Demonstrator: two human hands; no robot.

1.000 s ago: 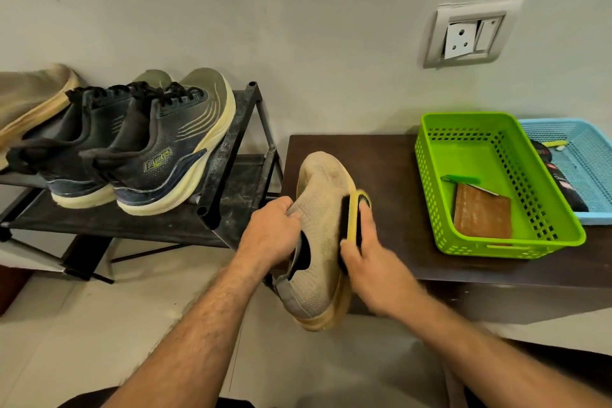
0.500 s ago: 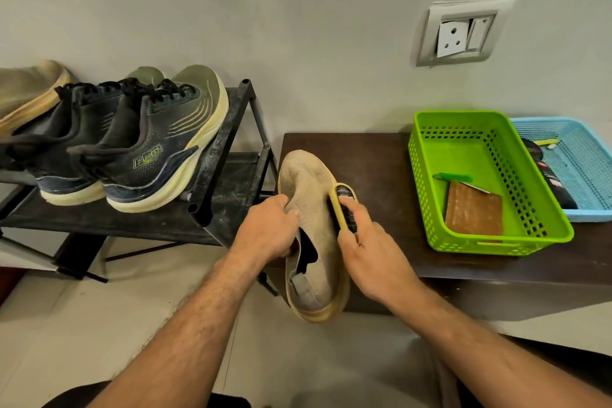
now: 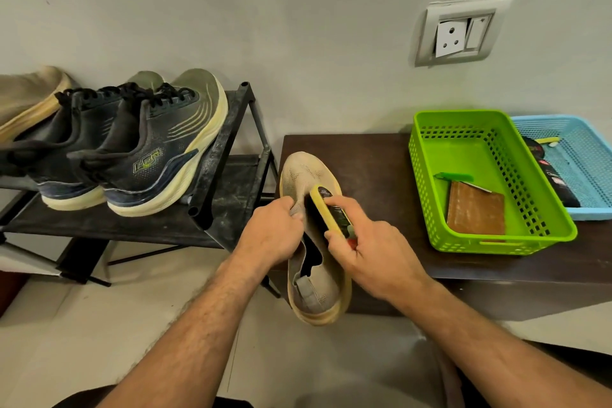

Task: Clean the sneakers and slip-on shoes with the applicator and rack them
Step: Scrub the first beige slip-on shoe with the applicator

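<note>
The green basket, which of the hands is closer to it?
Right. The right hand, holding the applicator on the slip-on shoe, sits just left of the green basket; the left hand is farther left, beyond the shoe.

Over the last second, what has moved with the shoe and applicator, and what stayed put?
The right hand slid the yellow applicator from the shoe's outer side onto its top, toward the toe. The beige slip-on shoe turned so its opening faces up. The left hand kept its grip on the shoe. The sneakers on the rack and the green basket are unchanged.
</note>
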